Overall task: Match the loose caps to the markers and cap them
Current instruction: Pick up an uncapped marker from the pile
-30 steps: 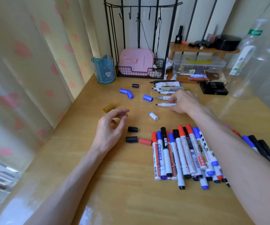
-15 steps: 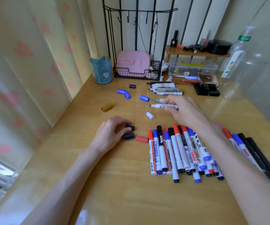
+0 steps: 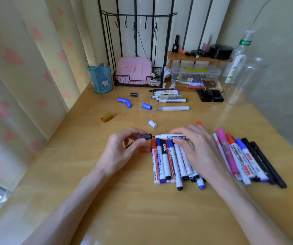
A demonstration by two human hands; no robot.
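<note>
- Black cap (image 3: 146, 136): left hand (image 3: 122, 149) pinches it between thumb and fingertips, open end facing right.
- Uncapped marker (image 3: 172, 137): right hand (image 3: 196, 147) curled round the barrel, held level above the table (image 3: 124, 200), black tip pointing left at the cap mouth. Touching or just short: cannot tell.
- Under both hands: capped markers (image 3: 166, 161) lying side by side on the table.
- Red cap (image 3: 144, 149) loose, just left of that row, near the left hand.
- Farther out, loose: white cap (image 3: 152, 124), blue caps (image 3: 147, 106), gold cap (image 3: 106, 117), small black cap (image 3: 133, 94).
- Back: lone white marker (image 3: 172, 108), uncapped; behind it a cluster of uncapped markers (image 3: 168, 97), tips left.
</note>
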